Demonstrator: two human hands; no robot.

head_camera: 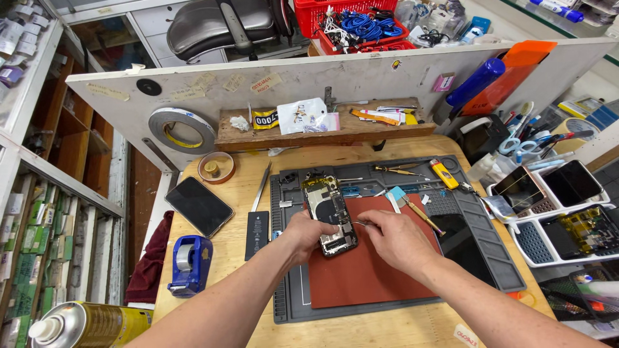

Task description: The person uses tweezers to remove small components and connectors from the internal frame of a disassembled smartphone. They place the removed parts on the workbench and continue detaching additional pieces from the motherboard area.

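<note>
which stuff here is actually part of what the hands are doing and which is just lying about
In use: opened phone, left hand, right hand, tweezers, red mat.

Lying about: tape dispenser, spray can, black phone, loose battery, yellow lighter.

Wooden bench [412,325], white partition [361,77], side shelving [39,193]

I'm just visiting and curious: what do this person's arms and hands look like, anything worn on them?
Both forearms are bare, with no sleeves in view. The left hand and right hand wear no gloves, and no watch, ring or wristband shows on them.
</note>
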